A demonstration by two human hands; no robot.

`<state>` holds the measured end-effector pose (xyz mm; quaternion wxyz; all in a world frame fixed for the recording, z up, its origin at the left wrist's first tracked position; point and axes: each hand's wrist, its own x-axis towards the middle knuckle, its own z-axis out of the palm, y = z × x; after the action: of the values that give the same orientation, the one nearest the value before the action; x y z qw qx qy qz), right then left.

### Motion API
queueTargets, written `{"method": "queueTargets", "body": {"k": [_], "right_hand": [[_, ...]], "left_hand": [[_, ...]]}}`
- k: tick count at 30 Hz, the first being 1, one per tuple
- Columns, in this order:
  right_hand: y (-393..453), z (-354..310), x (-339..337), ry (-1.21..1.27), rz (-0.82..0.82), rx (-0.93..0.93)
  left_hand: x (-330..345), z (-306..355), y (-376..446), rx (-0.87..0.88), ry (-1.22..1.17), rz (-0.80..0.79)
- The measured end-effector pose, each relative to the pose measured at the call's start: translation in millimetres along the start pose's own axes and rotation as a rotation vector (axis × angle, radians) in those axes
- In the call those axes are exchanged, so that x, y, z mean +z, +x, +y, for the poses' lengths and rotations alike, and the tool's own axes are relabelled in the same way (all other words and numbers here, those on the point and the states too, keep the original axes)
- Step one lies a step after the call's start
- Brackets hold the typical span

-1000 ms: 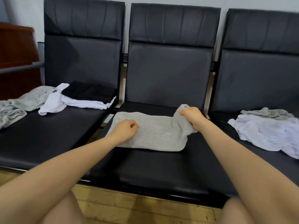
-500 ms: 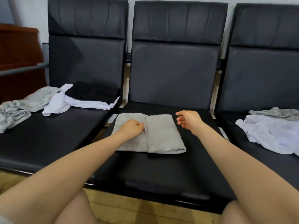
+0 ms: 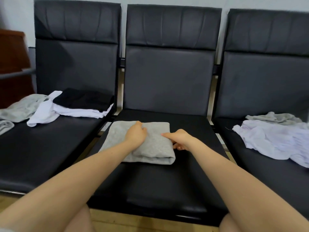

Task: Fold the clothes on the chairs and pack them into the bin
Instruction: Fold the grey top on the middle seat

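- Hands on folded grey garment, middle bench seat.
- Left hand presses on top, fingers loosely curled.
- Right hand curls under the right edge; best lift level, keeping folds together.

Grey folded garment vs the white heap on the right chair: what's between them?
Head view: right of the grey folded garment comes the right hand at its edge, then bare black seat, the gap between chairs, then the white heap.

I have one view only, from the head camera, close above the middle chair and tilted forward and down onto its seat. It faces the chair's backrest squarely; neighbouring seats spread left and right of it, wooden floor just beneath its front edge.
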<state>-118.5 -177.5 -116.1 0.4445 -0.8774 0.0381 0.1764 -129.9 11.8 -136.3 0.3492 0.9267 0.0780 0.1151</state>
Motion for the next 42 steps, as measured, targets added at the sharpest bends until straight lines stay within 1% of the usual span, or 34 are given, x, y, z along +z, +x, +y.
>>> {"method": "queueTargets", "body": {"k": [2,4,9,12,16,21,23,24,27,28,30,33,34,35,36,39,40,41,42], "right_hand": [[1.5,-5.7,9.8,-0.064,-0.003,-0.008],[1.2,-12.0,18.4,-0.087,-0.020,-0.015],[-3.1,-19.1,21.1,0.142,-0.014,-0.023],[-6.9,-17.1,12.9,0.203,-0.026,-0.058],[-12.9,-9.8,-5.4,0.285,0.078,-0.061],[-20.7,-3.4,-37.3,0.336,0.215,-0.018],[-21.6,-5.4,-44.5,0.315,0.249,-0.008],[-21.4,-9.7,-44.7,0.303,0.261,0.004],[-26.1,-32.8,-35.9,0.259,0.275,0.148],[-27.0,-39.9,-30.9,0.244,0.251,0.164],[-26.5,-51.4,-15.8,0.284,0.121,0.088],[-27.6,-55.9,3.8,0.572,-0.247,-0.092],[-27.7,-55.6,7.6,0.615,-0.326,-0.128],[-25.8,-55.2,9.3,0.621,-0.344,-0.144],[-23.1,-54.6,10.6,0.616,-0.305,-0.152],[-14.2,-44.0,6.6,0.563,-0.058,-0.087],[-11.7,-37.7,3.7,0.464,0.028,-0.046],[-10.8,-31.1,0.9,0.312,0.090,-0.006],[-10.6,-25.1,-0.5,0.160,0.114,0.025]], "left_hand": [[-5.1,-9.9,0.0,-0.006,0.125,-0.068],[-9.1,-14.7,-1.1,-0.030,0.139,-0.098],[-16.5,-13.9,-7.3,-0.038,0.119,-0.093],[-15.3,-8.7,-9.6,-0.017,0.113,-0.056],[-9.0,4.3,-9.0,-0.014,0.073,-0.036],[-3.6,8.5,-8.4,-0.015,0.067,-0.065],[-3.9,4.2,-8.3,-0.012,0.003,-0.103],[-4.8,2.7,-9.6,-0.034,-0.069,-0.129],[-10.1,1.2,-13.4,-0.208,-0.379,-0.188],[-13.8,1.3,-15.0,-0.271,-0.470,-0.203],[-24.5,-1.2,-18.4,-0.361,-0.606,-0.227],[-34.9,-5.7,-17.5,-0.403,-0.761,-0.218],[-35.7,-8.1,-15.2,-0.400,-0.779,-0.204],[-35.4,-11.0,-12.0,-0.389,-0.755,-0.194],[-34.6,-14.1,-9.1,-0.377,-0.705,-0.194],[-30.0,-20.9,-3.3,-0.317,-0.512,-0.190],[-28.5,-22.3,-2.5,-0.258,-0.391,-0.166],[-27.7,-24.3,-2.7,-0.180,-0.222,-0.133],[-27.2,-25.7,-3.8,-0.108,-0.046,-0.098]]}}
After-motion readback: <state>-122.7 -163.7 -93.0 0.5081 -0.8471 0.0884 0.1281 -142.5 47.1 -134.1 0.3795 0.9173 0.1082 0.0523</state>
